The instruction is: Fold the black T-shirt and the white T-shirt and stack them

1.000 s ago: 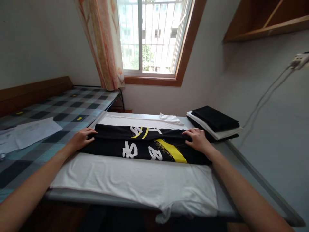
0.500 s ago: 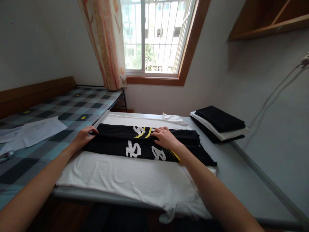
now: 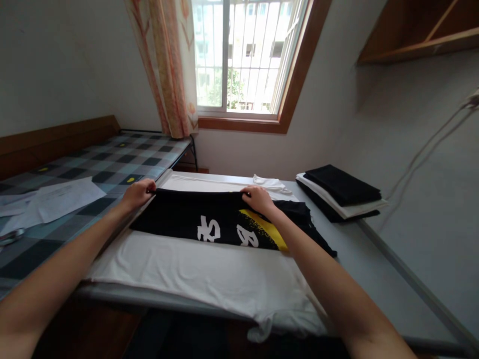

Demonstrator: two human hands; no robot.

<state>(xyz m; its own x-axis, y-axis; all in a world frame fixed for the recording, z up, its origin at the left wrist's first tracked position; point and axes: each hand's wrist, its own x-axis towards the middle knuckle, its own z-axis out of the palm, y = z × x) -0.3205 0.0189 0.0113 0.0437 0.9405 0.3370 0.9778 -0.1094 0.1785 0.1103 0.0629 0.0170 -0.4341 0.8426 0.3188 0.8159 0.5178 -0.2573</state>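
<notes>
A black T-shirt (image 3: 209,222) with white characters and a yellow stripe lies folded across a white T-shirt (image 3: 209,274) spread on the grey table (image 3: 374,279). My left hand (image 3: 137,193) pinches the black shirt's far left edge, fingers closed on the cloth. My right hand (image 3: 258,198) grips the same far edge near the middle, fingers curled over it. The black shirt's right end lies loose and rumpled beyond my right forearm.
A stack of folded black and white clothes (image 3: 340,192) sits at the table's far right. A small white cloth (image 3: 269,182) lies behind the shirts. A bed with a checked cover (image 3: 112,164) and sheets of paper (image 3: 56,197) is to the left. A window and curtain are behind.
My right hand moved from the shirt's right end to its middle. Both hands then pushed the far edge away, so the upper fold with its print is no longer showing.
</notes>
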